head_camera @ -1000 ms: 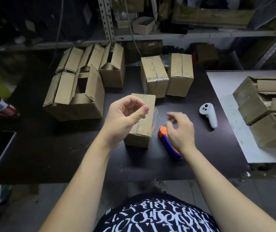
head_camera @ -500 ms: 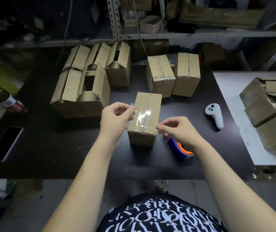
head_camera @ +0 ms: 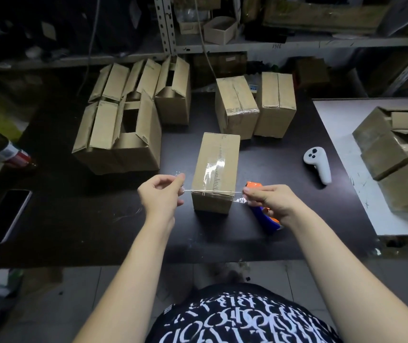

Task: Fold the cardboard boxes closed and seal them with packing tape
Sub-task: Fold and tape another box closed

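Note:
A closed cardboard box stands in the middle of the black table, with clear tape along its top seam. A strip of clear tape stretches across the box's near top edge. My left hand pinches the strip's left end, just left of the box. The strip's right end is pinched by my right hand, to the right of the box. Partly hidden under that hand lies an orange and blue tape dispenser.
Three open boxes stand at the back left, two taped boxes behind the middle box. A white controller lies at the right, a phone at the left edge. Flattened boxes lie on a white table.
Both hands took hold of a tape strip, moved apart and came down to the box's near edge, pulling the strip taut across it. The camera view shifted slightly.

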